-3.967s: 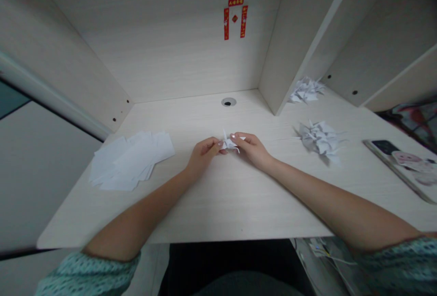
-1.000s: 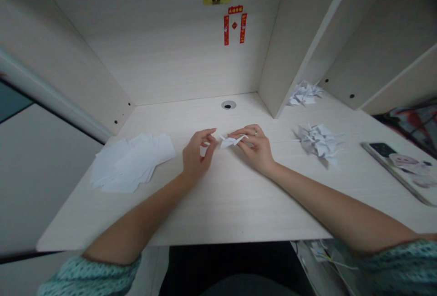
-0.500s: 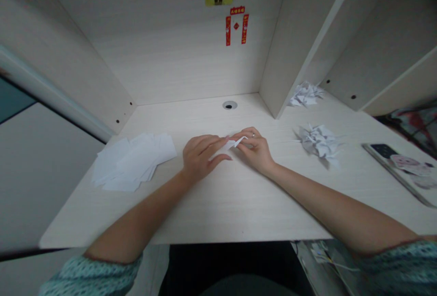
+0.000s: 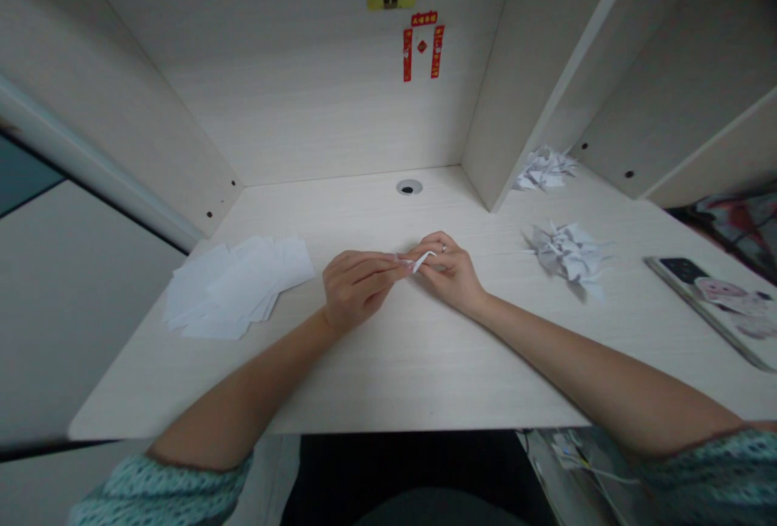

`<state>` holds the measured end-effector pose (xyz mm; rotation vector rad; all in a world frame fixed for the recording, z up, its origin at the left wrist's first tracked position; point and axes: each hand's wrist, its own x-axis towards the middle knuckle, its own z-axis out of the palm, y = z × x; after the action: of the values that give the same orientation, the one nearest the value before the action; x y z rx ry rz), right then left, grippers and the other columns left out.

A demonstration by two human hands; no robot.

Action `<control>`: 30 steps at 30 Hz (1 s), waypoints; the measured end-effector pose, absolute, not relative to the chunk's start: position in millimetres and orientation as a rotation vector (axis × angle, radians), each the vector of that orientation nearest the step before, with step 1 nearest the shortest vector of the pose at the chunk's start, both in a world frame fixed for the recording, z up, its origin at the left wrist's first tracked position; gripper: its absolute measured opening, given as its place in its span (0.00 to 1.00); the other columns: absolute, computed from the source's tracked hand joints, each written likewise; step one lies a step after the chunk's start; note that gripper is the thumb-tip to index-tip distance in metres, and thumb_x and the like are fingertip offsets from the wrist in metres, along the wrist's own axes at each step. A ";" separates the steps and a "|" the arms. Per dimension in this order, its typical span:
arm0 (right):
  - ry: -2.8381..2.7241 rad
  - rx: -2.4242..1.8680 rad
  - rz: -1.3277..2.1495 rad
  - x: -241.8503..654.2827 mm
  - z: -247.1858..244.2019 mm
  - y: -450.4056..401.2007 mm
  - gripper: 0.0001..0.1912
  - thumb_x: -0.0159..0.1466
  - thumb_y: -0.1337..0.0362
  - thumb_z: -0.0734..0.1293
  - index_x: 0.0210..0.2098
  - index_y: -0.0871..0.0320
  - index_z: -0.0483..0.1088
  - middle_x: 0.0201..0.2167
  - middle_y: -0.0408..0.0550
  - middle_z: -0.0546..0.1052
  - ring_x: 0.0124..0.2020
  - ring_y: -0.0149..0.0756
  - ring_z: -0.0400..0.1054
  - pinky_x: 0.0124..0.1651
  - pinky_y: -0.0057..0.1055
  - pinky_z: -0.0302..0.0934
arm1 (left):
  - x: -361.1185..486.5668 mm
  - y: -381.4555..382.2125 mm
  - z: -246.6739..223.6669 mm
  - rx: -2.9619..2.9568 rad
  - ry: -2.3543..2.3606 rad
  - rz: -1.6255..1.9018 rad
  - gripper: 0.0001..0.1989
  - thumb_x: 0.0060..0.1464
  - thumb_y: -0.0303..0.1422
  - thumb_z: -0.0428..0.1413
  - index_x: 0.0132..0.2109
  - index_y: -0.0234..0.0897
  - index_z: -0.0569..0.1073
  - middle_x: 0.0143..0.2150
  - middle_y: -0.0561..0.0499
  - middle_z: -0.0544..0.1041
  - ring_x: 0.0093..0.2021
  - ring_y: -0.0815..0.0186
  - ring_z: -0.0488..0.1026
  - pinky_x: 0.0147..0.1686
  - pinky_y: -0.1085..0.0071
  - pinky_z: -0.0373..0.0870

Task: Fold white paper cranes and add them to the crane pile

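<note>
A small folded white origami paper crane (image 4: pixel 416 261) sits low over the desk, mostly hidden by fingers, with one thin point showing. My left hand (image 4: pixel 355 287) pinches its left end between thumb and fingertips. My right hand (image 4: pixel 446 275) grips its right end, so both hands meet at the paper. Both forearms rest over the pale wood-grain desk (image 4: pixel 425 372).
A loose stack of white paper slips (image 4: pixel 234 287) lies left of my hands. Heaps of folded paper cranes (image 4: pixel 567 255) (image 4: pixel 543 170) lie to the right, near an upright shelf panel (image 4: pixel 515 81). A phone with a cartoon-printed case (image 4: pixel 710 307) lies at the right edge.
My left hand has closed and moved right onto the paper, which it held loosely or not at all a second ago. The paper's wing is now mostly hidden by fingers.
</note>
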<state>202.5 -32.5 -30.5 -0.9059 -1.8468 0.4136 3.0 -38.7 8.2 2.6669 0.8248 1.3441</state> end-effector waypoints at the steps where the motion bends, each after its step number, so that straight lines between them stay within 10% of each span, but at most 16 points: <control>1: -1.847 -0.901 0.417 202.5 -30.5 -32.4 0.10 0.63 0.62 0.64 0.39 0.43 0.77 0.34 0.45 0.79 0.38 0.41 0.65 0.43 0.42 0.61 | 3.3 -38.4 7.6 2.672 0.823 1.361 0.11 0.56 0.30 0.53 0.41 0.50 0.78 0.36 0.54 0.82 0.41 0.66 0.77 0.41 0.69 0.68; 30: -1.721 -1.009 0.411 202.6 -29.0 -31.2 0.08 0.60 0.60 0.68 0.37 0.46 0.78 0.32 0.45 0.80 0.37 0.40 0.65 0.43 0.40 0.62 | 0.7 -32.7 1.9 2.619 0.877 1.471 0.14 0.53 0.27 0.56 0.43 0.51 0.77 0.40 0.54 0.81 0.44 0.65 0.77 0.43 0.68 0.64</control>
<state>202.6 -31.2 -29.0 -1.0086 -1.7213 0.4106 0.7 -32.7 1.9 2.6194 0.8772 1.4714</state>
